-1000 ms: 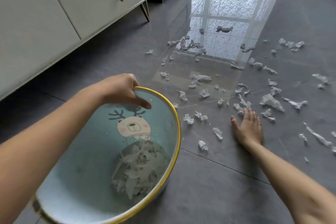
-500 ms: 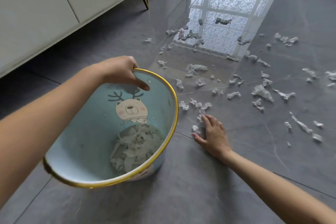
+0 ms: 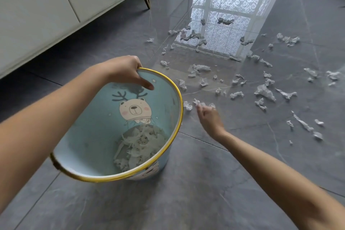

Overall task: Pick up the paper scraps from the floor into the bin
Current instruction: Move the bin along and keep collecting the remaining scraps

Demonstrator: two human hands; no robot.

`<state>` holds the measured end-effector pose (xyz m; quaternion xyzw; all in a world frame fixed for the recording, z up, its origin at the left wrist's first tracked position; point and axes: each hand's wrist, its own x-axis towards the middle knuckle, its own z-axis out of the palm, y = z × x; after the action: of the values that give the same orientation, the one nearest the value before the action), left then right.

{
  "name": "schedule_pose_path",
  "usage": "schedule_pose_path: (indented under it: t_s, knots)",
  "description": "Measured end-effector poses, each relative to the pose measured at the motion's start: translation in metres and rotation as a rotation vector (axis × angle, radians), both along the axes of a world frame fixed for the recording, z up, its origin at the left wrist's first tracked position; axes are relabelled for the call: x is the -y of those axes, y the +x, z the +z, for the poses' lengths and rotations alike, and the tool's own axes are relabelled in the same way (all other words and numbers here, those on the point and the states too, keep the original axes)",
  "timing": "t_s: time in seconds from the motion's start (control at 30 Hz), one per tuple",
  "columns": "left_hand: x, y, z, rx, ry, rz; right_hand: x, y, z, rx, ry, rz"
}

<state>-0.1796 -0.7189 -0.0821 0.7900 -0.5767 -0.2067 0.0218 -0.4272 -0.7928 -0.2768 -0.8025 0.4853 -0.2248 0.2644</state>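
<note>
bin point(image 3: 178, 97) is held tilted by left hand point(image 3: 125, 72): thumb inside the rim, fingers curled over it. right hand point(image 3: 210, 118) is blurred, just beside the rim. a scrap point(image 3: 197, 102) is seen at its fingertips point(image 3: 202, 111); grip cannot be told. more scraps point(image 3: 265, 90) are scattered on the floor point(image 3: 205, 192) beyond.

The right hand point(image 3: 209, 117) is smeared by motion, so I cannot tell whether its fingertips pinch any of the crumpled white paper scraps point(image 3: 265, 91). The left hand point(image 3: 121, 70) hides its fingers behind the far wall of the pale blue round bin with a yellow rim point(image 3: 89, 136); only the thumb shows. The white cabinet point(image 3: 46, 5) runs off the top and left edges.
</note>
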Motion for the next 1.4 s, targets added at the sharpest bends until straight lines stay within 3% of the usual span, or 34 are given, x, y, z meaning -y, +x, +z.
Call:
schedule_pose_path:
  t_s: [0.1, 0.2, 0.27, 0.33, 0.5, 0.57, 0.67, 0.7, 0.77, 0.83, 0.9, 0.97, 1.03, 1.1, 1.17, 1.4]
  knots:
    - [-0.001, -0.001, 0.001, 0.002, 0.004, -0.013, 0.002, 0.011, 0.068, 0.446, 0.104, -0.095]
    - [0.0, 0.0, 0.002, -0.016, 0.033, -0.013, -0.008, 0.023, 0.147, 0.716, 0.364, 0.031]
    - [0.0, 0.0, 0.004, -0.054, 0.058, -0.005, -0.021, 0.03, 0.194, 0.693, 0.548, 0.156]
    - [0.0, 0.001, 0.006, -0.061, 0.082, -0.012, -0.036, 0.039, 0.223, 0.618, 0.588, 0.262]
    - [0.004, 0.009, -0.003, -0.05, 0.02, -0.12, -0.071, 0.068, 0.237, 0.324, 0.333, 0.529]
    - [0.003, 0.011, -0.002, -0.102, 0.067, -0.069, -0.075, 0.07, 0.235, 0.227, 0.259, 0.661]
    - [0.005, 0.013, -0.007, -0.07, 0.065, -0.009, -0.071, 0.07, 0.232, 0.057, 0.396, 0.765]
    - [0.005, 0.013, -0.009, -0.073, 0.036, -0.024, -0.066, 0.066, 0.232, 0.109, 0.499, 0.732]
    - [0.004, 0.008, -0.007, -0.052, 0.003, -0.058, -0.049, 0.045, 0.224, 0.397, 0.646, 0.616]
    - [-0.001, 0.003, 0.001, -0.019, 0.02, -0.052, -0.027, 0.015, 0.199, 0.629, 0.619, 0.465]
    - [-0.003, 0.002, 0.005, -0.03, 0.015, -0.041, -0.009, -0.012, 0.148, 0.464, 0.514, 0.152]
    - [-0.003, 0.001, 0.005, -0.036, 0.016, -0.038, -0.007, -0.032, 0.083, 0.081, 0.46, -0.15]
    - [-0.001, 0.0, 0.004, -0.011, 0.03, -0.04, -0.025, -0.05, 0.025, -0.283, 0.47, -0.276]
    - [-0.003, -0.001, 0.005, -0.009, 0.027, -0.037, -0.049, -0.062, -0.01, -0.518, 0.422, -0.25]
    - [-0.003, -0.002, 0.004, 0.028, 0.013, -0.045, -0.055, -0.061, -0.024, -0.593, 0.321, -0.193]
    - [-0.002, -0.004, 0.003, 0.087, -0.017, -0.037, -0.008, -0.024, -0.026, -0.492, 0.195, -0.084]
